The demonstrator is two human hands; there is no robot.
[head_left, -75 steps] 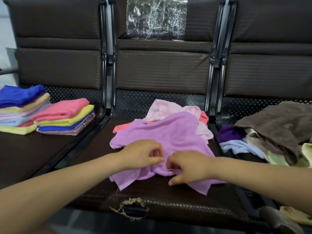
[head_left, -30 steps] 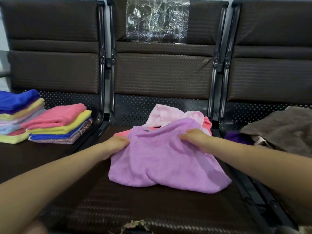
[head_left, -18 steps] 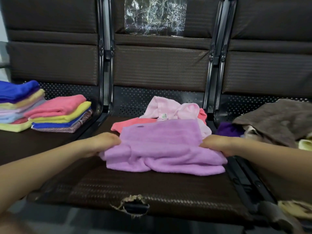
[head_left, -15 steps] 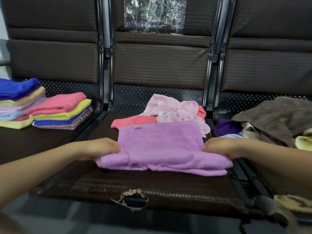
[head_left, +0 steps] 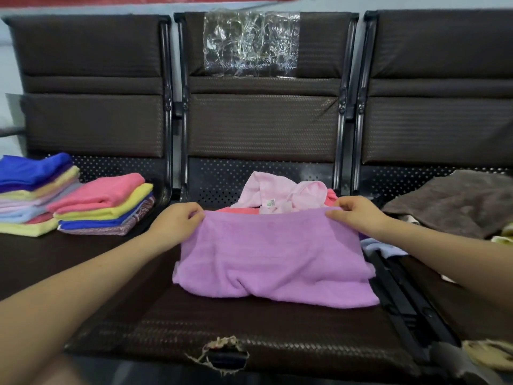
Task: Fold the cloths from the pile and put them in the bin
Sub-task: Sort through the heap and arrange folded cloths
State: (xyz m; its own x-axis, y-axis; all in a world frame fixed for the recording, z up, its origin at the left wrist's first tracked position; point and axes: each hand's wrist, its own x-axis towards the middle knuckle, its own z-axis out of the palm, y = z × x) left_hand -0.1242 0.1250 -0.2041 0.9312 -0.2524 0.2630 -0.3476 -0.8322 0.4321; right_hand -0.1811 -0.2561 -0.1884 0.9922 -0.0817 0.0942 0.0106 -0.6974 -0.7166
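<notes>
Head view. Both hands pinching top edge of purple cloth [head_left: 273, 254]: left hand [head_left: 177, 222] at its left corner, right hand [head_left: 356, 215] at its right corner, fingers curled over the edge on each side. Upper edge stretched taut between the two hands and lifted; lower part draped in rumpled folds onto middle seat [head_left: 249, 334], near edge lying flat on the cushion. Forearms reaching in from both lower corners.

Directly behind the purple cloth, on the same seat: crumpled pale pink cloth [head_left: 277, 194] with a small label showing, and a coral cloth [head_left: 238, 209] partly hidden beneath it. Tear in the seat's front edge [head_left: 222, 354], padding exposed.

Left seat: two stacks of folded cloths side by side, touching. Near stack [head_left: 105, 204] topped with coral, then yellow, blue, patterned at the bottom. Far stack [head_left: 30, 190] topped with blue, pale layers beneath, yellow at the base.

Right seat: loose pile [head_left: 455, 204], brown cloth on top, light blue and yellowish pieces showing at its edges.

Backrest of middle seat: patch of crinkled clear plastic [head_left: 251, 43] at the top.

Bin: not identifiable.
</notes>
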